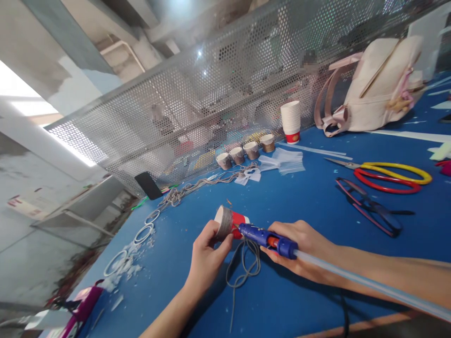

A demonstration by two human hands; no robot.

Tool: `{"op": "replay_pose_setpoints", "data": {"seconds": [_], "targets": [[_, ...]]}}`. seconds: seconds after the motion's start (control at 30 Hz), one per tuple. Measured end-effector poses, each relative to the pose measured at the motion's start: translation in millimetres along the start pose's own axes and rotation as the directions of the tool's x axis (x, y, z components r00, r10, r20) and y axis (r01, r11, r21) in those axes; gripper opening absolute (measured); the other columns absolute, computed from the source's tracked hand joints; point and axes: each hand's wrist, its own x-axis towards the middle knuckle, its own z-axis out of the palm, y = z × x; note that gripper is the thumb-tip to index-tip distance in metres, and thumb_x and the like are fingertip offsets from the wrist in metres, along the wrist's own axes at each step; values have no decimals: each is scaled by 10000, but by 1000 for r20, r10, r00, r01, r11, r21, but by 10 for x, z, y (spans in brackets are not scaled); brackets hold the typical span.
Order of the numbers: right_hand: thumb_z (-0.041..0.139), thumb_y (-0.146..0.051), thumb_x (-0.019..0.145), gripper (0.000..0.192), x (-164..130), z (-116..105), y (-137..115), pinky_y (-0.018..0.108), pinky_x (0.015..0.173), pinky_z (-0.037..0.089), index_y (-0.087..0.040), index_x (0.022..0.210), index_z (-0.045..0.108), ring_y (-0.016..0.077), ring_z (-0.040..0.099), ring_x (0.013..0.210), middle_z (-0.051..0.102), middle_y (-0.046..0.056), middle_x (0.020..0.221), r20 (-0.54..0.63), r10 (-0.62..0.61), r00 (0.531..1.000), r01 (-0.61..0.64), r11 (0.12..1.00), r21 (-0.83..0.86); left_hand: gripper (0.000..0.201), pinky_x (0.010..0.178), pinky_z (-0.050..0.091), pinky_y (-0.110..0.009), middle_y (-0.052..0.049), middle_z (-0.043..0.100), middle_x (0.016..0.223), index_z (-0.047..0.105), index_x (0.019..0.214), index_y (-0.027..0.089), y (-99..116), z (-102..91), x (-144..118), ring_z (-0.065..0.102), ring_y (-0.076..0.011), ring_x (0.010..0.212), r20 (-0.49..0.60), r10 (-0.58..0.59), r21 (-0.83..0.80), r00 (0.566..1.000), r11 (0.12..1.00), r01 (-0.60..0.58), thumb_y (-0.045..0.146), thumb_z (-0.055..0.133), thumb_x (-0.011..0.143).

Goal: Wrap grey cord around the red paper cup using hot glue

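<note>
My left hand (pixel 207 249) grips a small paper cup (pixel 240 218) lying on its side, red with a white rim. Grey cord (pixel 225 222) is wound round part of the cup, and its loose end (pixel 243 272) trails in loops on the table below. In my right hand (pixel 299 244) is a blue hot glue gun (pixel 259 234), its nozzle at the cup's red side beside the wound cord. A long translucent glue stick (pixel 352 277) sticks out of the gun's back and passes over my right forearm.
Scissors (pixel 391 176) and glasses (pixel 373 206) lie at right. Behind are several cord-wrapped cups (pixel 251 150), stacked cups (pixel 291 119), a backpack (pixel 377 89) and a perforated metal screen (pixel 169 103). Tangled cord (pixel 176 196), a phone (pixel 148 185), white rings (pixel 143 233) and a purple power strip (pixel 82 305) line the left.
</note>
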Motion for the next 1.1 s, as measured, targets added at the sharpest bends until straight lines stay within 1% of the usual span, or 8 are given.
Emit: {"op": "replay_pose_setpoints", "data": {"seconds": [0.13, 0.3, 0.37, 0.5, 0.7, 0.87, 1.0, 1.1], "targets": [[495, -251, 828, 101, 13, -35, -29, 246, 468, 281, -175, 771, 531, 132, 516, 471, 600, 20, 607, 62, -22, 998, 22, 1000, -7, 118, 562, 401, -199, 31, 513, 629, 601, 667, 163, -5, -8, -1, 469, -112, 595, 2, 20, -13, 1000, 1000, -20, 257, 626, 734], [471, -330, 859, 179, 37, -71, -27, 233, 490, 326, -187, 762, 519, 122, 508, 479, 603, 21, 628, -12, 50, 999, -49, 996, 80, 120, 588, 412, -205, 20, 543, 657, 614, 681, 158, 14, -28, -12, 491, -117, 619, 29, 20, -13, 999, 1000, -20, 256, 608, 750], [471, -331, 858, 181, 28, -67, -21, 231, 492, 331, -188, 758, 520, 120, 507, 478, 597, 16, 620, -5, 51, 999, -50, 995, 86, 113, 593, 417, -206, 20, 549, 659, 615, 684, 158, 13, -32, -13, 497, -118, 620, 37, 38, -23, 999, 999, -37, 250, 608, 748], [475, -319, 846, 167, 10, -70, -31, 231, 484, 326, -177, 784, 538, 122, 504, 475, 587, 14, 607, 18, -10, 1000, 8, 997, 74, 90, 600, 434, -211, 12, 562, 674, 609, 692, 158, -5, -41, -5, 510, -123, 633, 34, 56, -44, 998, 998, -55, 232, 617, 742], [457, -343, 858, 210, 37, -154, -76, 235, 490, 343, -178, 751, 533, 121, 484, 482, 587, 27, 611, 40, 94, 995, -98, 990, 105, 65, 648, 470, -232, -12, 605, 722, 645, 741, 154, -56, -74, -3, 548, -143, 682, 92, 68, -56, 993, 996, -63, 210, 611, 743], [468, -364, 847, 206, 23, -137, -68, 229, 484, 337, -181, 769, 523, 113, 486, 480, 598, 24, 620, 32, 21, 999, -25, 993, 118, 75, 674, 489, -253, -34, 645, 743, 651, 744, 154, -101, -90, -13, 570, -162, 706, 86, 60, -61, 995, 997, -55, 212, 603, 742], [469, -335, 857, 194, 30, -167, -82, 229, 494, 339, -180, 759, 532, 117, 489, 501, 597, 28, 632, 70, 86, 994, -94, 990, 110, 62, 672, 477, -246, -25, 634, 729, 644, 729, 155, -121, -101, -8, 564, -158, 703, 92, 87, -60, 992, 995, -82, 200, 602, 742], [467, -346, 849, 205, 27, -170, -81, 233, 483, 326, -182, 747, 534, 117, 468, 486, 578, 25, 616, 41, 77, 996, -82, 986, 143, 57, 684, 467, -240, -19, 629, 740, 648, 744, 160, -126, -106, -3, 560, -152, 711, 102, 97, -69, 990, 994, -90, 191, 600, 747]]}}
